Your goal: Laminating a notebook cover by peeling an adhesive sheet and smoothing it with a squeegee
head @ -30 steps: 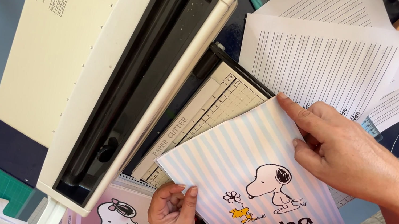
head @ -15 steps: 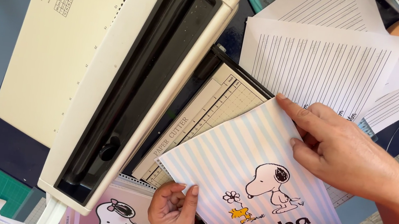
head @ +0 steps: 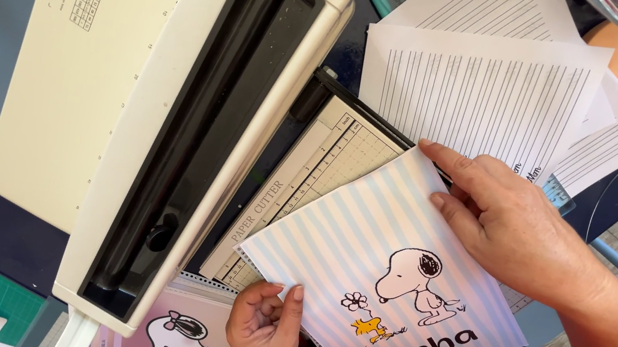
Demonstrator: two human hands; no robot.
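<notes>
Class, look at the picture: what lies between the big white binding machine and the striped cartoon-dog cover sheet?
In the head view, a paper cutter with a ruled grid lies there, partly under the striped cover sheet beside the binding machine.

Your binding machine (head: 169,108) sits left of the paper cutter (head: 317,175), on which the cover sheet (head: 385,270) lies. Lined pages (head: 481,94) lie behind it; another cover (head: 173,335) lies below the machine.

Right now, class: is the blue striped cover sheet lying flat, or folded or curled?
Flat and unfolded: the striped cover sheet lies spread across the paper cutter, all its edges straight, the right hand pressing its top and the left hand pinching its lower edge.
</notes>
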